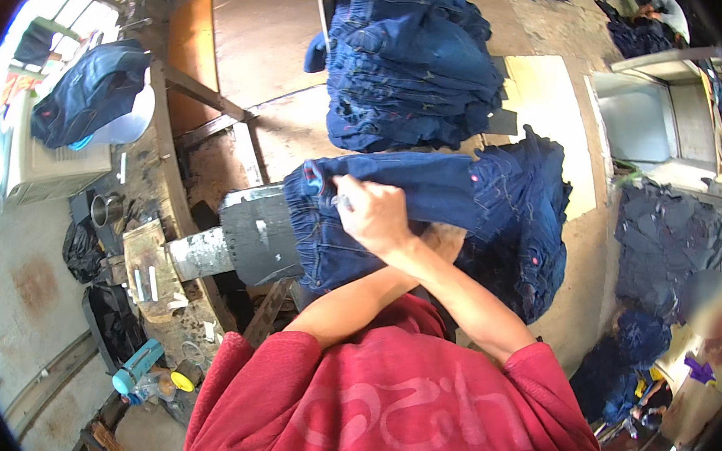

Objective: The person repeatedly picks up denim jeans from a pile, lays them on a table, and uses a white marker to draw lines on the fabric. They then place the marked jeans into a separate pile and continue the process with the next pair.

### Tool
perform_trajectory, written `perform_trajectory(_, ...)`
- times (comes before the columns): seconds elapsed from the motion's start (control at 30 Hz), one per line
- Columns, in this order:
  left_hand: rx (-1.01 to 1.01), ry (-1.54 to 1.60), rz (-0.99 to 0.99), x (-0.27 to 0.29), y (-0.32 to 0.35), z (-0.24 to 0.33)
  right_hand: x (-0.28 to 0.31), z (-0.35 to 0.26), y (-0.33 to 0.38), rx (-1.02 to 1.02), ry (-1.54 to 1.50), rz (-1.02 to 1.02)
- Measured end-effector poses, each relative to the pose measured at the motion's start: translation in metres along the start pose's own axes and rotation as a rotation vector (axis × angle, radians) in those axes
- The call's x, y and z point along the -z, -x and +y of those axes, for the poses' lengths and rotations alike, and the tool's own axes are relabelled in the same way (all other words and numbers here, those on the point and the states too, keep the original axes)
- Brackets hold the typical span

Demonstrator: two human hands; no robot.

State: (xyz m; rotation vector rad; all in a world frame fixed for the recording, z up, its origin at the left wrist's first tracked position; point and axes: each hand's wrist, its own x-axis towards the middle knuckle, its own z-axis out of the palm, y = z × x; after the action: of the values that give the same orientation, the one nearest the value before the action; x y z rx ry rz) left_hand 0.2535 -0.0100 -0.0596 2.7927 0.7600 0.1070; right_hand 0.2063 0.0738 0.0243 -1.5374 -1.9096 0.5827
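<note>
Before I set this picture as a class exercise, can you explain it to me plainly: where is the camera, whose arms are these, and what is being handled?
The picture comes from one wide fisheye camera worn on a person's head, looking down, so straight edges bend near the rim. There is no machine: the red shirt and both forearms at the bottom belong to the wearer.

The arms cross. One hand presses on a pair of dark blue jeans draped over a grey metal form that juts from a cluttered workbench. The picture does not settle which hand that is; the other hand is hidden under the cloth, so its grip cannot be judged.

A tall stack of jeans stands behind, and more dark heaps lie on the floor.
</note>
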Motion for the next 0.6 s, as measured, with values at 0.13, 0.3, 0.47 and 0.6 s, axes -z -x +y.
perform_trajectory(0.13, 0.012, 0.279, 0.168, 0.024, 0.007, -0.042, 0.138, 0.026, 0.011, -0.364, -0.319, 0.290)
perform_trajectory(0.3, 0.518, 0.298, 0.100, 0.062, 0.102, -0.145, 0.261, 0.089, 0.024, -0.507, 0.192, 0.646)
perform_trajectory(0.47, 0.620, 0.068, -0.010, 0.088, 0.235, -0.196, 0.258, 0.113, 0.077, -1.021, 0.377, 0.069)
perform_trajectory(0.6, 0.728, 0.099, -0.140, 0.121, 0.250, -0.199, 0.189, 0.083, 0.112, -0.813, 0.230, 0.026)
